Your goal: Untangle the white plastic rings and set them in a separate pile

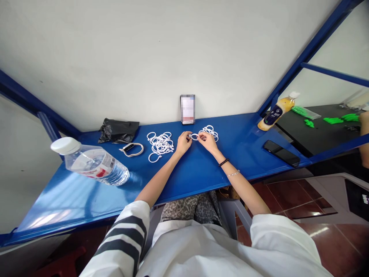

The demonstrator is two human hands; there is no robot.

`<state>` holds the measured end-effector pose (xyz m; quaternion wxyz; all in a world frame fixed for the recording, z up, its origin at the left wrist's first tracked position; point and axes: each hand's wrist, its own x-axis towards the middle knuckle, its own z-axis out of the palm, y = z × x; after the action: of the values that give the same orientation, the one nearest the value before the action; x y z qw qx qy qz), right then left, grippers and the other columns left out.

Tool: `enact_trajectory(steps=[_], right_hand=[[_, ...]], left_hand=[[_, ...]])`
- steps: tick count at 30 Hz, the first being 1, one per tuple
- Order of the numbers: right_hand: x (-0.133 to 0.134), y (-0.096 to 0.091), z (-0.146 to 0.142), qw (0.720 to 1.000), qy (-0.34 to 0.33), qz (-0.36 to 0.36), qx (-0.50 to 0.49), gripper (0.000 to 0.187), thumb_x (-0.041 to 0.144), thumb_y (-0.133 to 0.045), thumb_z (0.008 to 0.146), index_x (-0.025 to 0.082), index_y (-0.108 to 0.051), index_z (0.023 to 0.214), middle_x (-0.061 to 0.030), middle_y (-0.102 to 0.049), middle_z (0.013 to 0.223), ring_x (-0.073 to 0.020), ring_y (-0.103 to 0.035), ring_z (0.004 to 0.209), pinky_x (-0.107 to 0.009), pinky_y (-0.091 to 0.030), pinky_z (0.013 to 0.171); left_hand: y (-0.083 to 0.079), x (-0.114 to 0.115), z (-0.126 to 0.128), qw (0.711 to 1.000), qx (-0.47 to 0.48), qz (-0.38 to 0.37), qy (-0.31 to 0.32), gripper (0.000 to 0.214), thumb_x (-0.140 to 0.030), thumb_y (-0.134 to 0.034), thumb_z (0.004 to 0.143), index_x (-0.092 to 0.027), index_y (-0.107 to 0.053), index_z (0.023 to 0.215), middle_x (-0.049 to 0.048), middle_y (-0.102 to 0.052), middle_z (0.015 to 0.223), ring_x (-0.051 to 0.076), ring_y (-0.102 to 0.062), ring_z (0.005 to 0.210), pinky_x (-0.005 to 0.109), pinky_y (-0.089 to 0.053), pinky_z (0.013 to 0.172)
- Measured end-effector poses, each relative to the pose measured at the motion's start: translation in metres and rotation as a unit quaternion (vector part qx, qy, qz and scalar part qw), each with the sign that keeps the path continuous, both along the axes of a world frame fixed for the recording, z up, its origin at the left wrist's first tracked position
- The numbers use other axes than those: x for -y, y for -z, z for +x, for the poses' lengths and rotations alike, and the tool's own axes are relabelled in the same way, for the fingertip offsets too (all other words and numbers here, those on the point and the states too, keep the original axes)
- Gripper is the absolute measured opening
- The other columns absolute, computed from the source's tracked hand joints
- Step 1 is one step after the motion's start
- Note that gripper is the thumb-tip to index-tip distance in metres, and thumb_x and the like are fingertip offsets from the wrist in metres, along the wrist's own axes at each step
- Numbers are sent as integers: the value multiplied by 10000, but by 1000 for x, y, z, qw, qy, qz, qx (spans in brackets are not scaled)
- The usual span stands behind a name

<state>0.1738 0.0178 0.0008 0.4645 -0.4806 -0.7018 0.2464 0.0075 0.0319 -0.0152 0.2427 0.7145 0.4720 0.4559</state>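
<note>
Over the blue table [201,169], both my hands pinch one white plastic ring [194,136] between them. My left hand [183,142] grips its left side with closed fingers. My right hand [206,141] grips its right side, fingers also closed. Just beyond my right hand lies a small heap of white rings [210,131]. A larger loose heap of white rings [160,146] lies to the left of my left hand.
A phone [187,109] leans on the wall behind the rings. A smartwatch [132,149] and a black bag [117,130] lie at left, with a water bottle [92,161] nearer. An orange drink bottle [277,110] and a black phone [281,152] are at right.
</note>
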Motion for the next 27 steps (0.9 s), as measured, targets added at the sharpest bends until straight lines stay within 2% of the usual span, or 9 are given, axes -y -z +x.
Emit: enact_trajectory(steps=[18, 27], right_hand=[[1, 0, 0, 1000, -8, -8, 3, 115, 274, -595, 784, 186, -666, 806, -51, -695, 820, -184, -652, 723, -332, -557, 692], [1, 0, 0, 1000, -13, -22, 8, 121, 290, -607, 775, 186, -661, 805, -53, -699, 819, -183, -655, 716, -326, -561, 674]], left_hand=[[-2, 1, 0, 1000, -11, -3, -4, 319, -17, -558, 724, -147, -635, 1005, 65, -648, 978, 118, -607, 692, 257, -531, 698], [2, -1, -1, 1000, -9, 7, -2, 320, -29, -552, 725, -164, -630, 1005, 53, -649, 969, 112, -604, 676, 255, -535, 700]])
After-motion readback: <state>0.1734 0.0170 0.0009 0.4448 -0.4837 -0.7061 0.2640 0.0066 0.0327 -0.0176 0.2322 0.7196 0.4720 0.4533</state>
